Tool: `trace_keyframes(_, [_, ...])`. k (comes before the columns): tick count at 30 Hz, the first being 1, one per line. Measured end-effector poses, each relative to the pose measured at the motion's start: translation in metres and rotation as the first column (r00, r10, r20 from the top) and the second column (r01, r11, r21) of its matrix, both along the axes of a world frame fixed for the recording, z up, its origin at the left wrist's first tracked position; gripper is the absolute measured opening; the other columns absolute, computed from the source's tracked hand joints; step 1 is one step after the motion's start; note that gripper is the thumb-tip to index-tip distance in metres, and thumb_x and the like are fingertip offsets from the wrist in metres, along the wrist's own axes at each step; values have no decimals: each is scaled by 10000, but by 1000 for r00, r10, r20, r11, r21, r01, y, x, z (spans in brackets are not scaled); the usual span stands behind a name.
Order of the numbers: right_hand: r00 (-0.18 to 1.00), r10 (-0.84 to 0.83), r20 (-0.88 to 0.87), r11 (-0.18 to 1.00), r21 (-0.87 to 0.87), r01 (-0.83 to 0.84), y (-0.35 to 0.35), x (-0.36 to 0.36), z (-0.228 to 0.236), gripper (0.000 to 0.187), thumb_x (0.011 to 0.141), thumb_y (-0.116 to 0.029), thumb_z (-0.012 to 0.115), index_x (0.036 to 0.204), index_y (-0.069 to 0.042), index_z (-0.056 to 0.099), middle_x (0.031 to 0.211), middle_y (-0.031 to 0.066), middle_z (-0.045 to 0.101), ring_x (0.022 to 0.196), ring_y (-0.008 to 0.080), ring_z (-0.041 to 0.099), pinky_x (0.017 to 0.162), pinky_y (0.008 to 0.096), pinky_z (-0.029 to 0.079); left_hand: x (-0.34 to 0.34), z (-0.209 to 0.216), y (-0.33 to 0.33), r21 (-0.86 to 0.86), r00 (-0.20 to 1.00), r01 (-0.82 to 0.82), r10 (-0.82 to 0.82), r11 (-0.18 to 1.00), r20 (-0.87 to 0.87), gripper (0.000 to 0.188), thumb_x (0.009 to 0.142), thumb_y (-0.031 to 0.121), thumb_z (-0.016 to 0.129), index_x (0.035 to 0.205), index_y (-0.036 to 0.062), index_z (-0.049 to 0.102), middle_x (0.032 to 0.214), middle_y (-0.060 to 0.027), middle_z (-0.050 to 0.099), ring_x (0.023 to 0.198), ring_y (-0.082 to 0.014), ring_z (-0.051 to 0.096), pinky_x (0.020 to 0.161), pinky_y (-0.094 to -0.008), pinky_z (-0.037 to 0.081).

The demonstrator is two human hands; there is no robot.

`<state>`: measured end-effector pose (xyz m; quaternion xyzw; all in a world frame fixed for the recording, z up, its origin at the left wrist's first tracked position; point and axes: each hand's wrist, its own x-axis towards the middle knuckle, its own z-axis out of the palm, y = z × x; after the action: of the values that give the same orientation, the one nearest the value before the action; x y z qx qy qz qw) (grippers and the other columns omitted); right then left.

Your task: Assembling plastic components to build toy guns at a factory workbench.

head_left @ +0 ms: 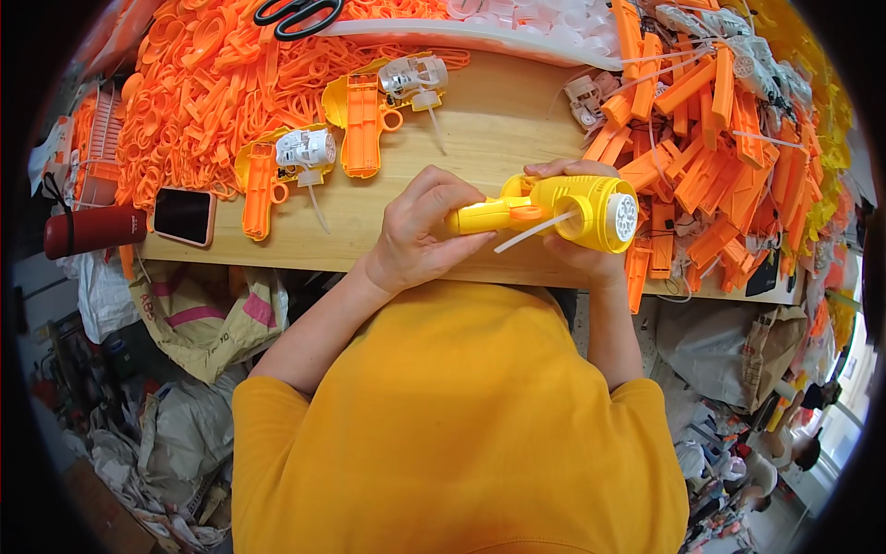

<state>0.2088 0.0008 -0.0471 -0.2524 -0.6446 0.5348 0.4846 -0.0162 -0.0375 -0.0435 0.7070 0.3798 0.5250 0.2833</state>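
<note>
Both hands hold a yellow toy gun body [577, 208] with a white round nozzle face and a thin white tube sticking out, just above the near edge of the wooden table [489, 129]. My left hand [425, 231] grips its handle end. My right hand [586, 254] cups the wide barrel from below and behind. Further back on the table lie two half-built toy guns [286, 171] [388, 97], each an orange and yellow shell with a white mechanism and a white tube.
A heap of loose orange plastic parts [212, 83] fills the back left, with black-handled scissors [295, 14] on top. Orange handle pieces [711, 138] pile up at right. A phone [183, 215] and a red bottle [92, 231] lie at the left edge. Bags sit below.
</note>
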Motion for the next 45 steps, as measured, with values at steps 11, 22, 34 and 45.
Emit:
trace_keyframes(11, [988,-91,123,984,-140,108,-1,-5,7,740,695,-195,818,1296,-36,415,1259,127,535,1147,229,540,983,364,445,-3,2,2,117,995,-88,93,989,-37,402,652,-11,801,1015,43,636,928,-112,587,793,-211,603,674,-284,506])
trace_keyframes(22, [954,-61,-294,751,-643,-150,-7,-3,16,540,907,-422,553,1270,-35,454,1042,74,614,861,189,616,752,335,526,-14,-12,2,189,975,-139,168,972,-147,391,645,-45,786,937,72,552,996,-129,571,839,-246,597,685,-307,494])
trace_keyframes(34, [976,-147,-158,957,-272,100,-12,-4,13,625,887,-338,616,1372,-23,379,1232,102,546,1101,221,574,920,356,492,-18,26,11,233,959,-123,176,965,-222,526,717,217,787,1168,66,562,1305,-170,465,1207,-330,442,985,-406,382])
trace_keyframes(45, [987,-66,144,980,198,36,-15,10,32,621,799,-229,718,1309,-9,441,1275,175,542,1192,275,535,997,379,409,-8,22,29,364,983,-8,74,931,-167,703,599,104,863,1182,120,471,1260,-174,450,1150,-379,494,933,-462,468])
